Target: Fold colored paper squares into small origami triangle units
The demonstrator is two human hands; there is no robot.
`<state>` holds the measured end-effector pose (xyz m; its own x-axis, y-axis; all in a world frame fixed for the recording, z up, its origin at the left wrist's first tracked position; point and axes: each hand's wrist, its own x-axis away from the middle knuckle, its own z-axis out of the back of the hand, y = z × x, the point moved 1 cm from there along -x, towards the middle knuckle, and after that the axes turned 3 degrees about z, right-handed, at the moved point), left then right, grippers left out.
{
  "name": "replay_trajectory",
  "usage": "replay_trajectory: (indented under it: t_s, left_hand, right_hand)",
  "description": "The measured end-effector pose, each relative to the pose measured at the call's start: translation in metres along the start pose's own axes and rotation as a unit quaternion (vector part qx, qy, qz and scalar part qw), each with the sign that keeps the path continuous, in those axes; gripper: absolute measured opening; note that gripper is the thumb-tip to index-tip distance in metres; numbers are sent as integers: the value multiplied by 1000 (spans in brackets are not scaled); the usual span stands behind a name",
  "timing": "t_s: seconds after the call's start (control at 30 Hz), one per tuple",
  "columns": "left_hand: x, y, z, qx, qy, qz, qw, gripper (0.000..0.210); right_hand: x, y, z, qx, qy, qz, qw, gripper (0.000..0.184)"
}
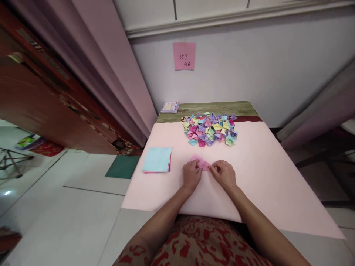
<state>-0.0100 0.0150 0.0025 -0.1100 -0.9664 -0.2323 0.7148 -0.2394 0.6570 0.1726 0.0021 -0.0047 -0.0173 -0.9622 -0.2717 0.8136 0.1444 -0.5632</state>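
Note:
A partly folded sheet of pink origami paper point(204, 164) lies on the pink table cover between my hands. My left hand point(192, 173) has its fingers closed on the paper's left side. At the right corner, the thumb and fingertips of my right hand point(224, 173) pinch the same paper. Beyond my hands sits a heap of folded paper pieces point(209, 129) in purple, yellow, green, blue and pink. To the left is a stack of square paper point(157, 159) with a light blue sheet on top and red edges showing below.
A small pack with a printed cover point(170, 107) rests at the table's far left corner. A pink note point(184, 56) with handwriting is stuck on the wall. A reddish wooden door point(61, 96) and a purple curtain point(111, 62) stand left of the table.

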Motion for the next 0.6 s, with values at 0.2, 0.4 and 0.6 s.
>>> replay_trajectory:
  t_s: [0.2, 0.4, 0.6]
  left_hand:
    - [5, 3, 0, -66, -12, -55, 996, 11]
    - [12, 10, -7, -217, -20, -184, 959, 15]
    - [22, 9, -5, -241, -22, -242, 940, 20]
  right_hand:
    - [2, 0, -5, 9, 8, -21, 1000, 32]
    - [-7, -15, 4, 60, -45, -52, 996, 20]
    - [-25, -37, 15, 124, -162, -122, 971, 28]
